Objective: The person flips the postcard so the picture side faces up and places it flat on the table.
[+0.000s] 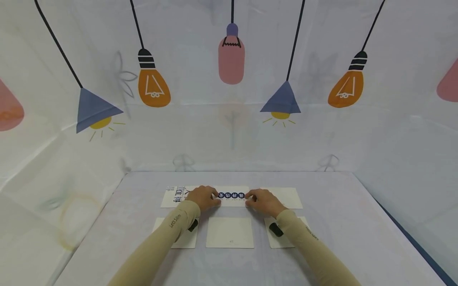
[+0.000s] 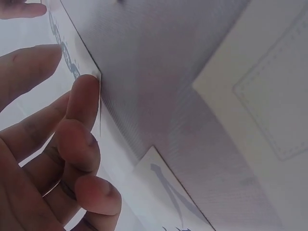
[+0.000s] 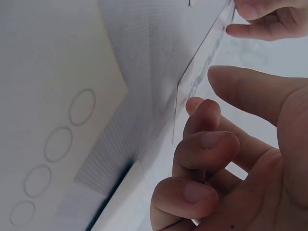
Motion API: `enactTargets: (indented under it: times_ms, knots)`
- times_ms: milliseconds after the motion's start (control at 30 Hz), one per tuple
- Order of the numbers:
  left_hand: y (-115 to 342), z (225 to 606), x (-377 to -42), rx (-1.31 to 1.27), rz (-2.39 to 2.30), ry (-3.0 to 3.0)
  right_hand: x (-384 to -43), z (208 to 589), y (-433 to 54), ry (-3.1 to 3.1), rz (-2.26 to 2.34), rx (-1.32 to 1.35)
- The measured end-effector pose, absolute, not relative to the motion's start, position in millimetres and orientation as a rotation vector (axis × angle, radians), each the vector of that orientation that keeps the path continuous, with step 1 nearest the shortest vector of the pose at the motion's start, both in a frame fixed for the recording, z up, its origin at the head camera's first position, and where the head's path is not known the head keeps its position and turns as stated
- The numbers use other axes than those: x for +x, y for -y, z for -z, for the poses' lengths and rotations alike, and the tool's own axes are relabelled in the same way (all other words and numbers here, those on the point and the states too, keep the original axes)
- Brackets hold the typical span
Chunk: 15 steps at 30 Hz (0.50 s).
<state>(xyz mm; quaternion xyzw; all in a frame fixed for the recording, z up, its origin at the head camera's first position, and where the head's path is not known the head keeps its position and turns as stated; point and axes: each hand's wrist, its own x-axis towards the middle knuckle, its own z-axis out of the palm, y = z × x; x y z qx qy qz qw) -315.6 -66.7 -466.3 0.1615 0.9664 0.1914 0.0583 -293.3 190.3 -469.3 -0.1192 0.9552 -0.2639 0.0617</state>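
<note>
Beige sleeves: nearest the camera, running forward to both wrists.
Character card: far row, left; blue Chinese characters, partly behind the left hand.
Near-left card: partly hidden by the left forearm.
Left hand: fingers bent at the left edge of the disc-printed card; pinching or merely touching, cannot tell.
Disc-printed card: middle of the far row, between both hands.
Near-middle card: in front of it.
Right hand: fingers bent at its right edge; grip likewise unclear.
Near-right card: partly under the forearm.
Far-right card: beyond the right hand.
</note>
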Motion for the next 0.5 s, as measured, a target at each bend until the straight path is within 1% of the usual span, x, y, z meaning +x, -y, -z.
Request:
enactTargets:
  times_ms: [267, 500]
  knots:
    - [63, 462, -314, 0.489, -0.625, -2.947, -290, 460, -193, -2.878, 0.872, -0.370]
    - [53, 455, -309, 0.498, -0.644, -2.941, -290, 462, -202, -2.869, 0.931, -0.365]
